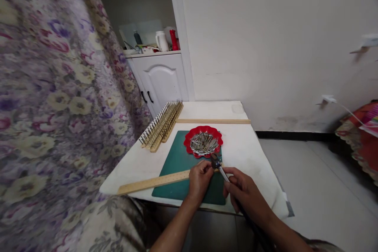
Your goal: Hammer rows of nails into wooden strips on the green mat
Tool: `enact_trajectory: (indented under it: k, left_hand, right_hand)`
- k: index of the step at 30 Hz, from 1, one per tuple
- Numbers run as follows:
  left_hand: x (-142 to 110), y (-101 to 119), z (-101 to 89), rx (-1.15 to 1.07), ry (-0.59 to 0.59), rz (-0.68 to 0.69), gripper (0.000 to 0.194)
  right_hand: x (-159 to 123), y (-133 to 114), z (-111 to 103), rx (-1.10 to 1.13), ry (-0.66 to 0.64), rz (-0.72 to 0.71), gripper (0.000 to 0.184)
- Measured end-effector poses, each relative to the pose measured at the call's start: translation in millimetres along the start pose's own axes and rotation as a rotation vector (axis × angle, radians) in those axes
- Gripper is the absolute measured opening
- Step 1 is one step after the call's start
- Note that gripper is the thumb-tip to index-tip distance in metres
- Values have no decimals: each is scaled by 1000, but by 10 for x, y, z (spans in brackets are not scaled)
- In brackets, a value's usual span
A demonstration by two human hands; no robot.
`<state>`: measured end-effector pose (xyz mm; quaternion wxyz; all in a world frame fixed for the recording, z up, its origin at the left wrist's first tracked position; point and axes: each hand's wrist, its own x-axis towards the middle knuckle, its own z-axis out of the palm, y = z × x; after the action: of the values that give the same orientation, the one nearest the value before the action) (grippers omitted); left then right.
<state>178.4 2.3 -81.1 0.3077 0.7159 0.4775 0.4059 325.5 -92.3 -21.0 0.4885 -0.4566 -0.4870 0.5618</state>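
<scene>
My right hand grips a hammer with a dark head and a silver shaft. The hammer's head is beside the fingertips of my left hand. Those fingers are pinched together over a pale wooden strip with rows of small holes or marks. Whatever they pinch is too small to make out. Under the strip lies a green cutting mat. Just beyond my hands, a red scalloped bowl holds many loose silver nails.
At the table's left are wooden strips studded with upright nails. A plain wooden strip crosses the far side of the white-covered table. A flowered curtain hangs at left; a white cabinet stands behind.
</scene>
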Motion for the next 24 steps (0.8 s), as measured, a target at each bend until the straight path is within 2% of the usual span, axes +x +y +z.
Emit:
enact_trajectory:
  k: [19, 24]
  left_hand:
    - [-3, -45, 11, 17, -13, -4, 15]
    - [-12, 12, -52, -3, -38, 17, 12]
  right_hand:
    - [-1, 25, 12, -15, 11, -11, 34]
    - [52, -58, -71, 33, 95, -46, 36]
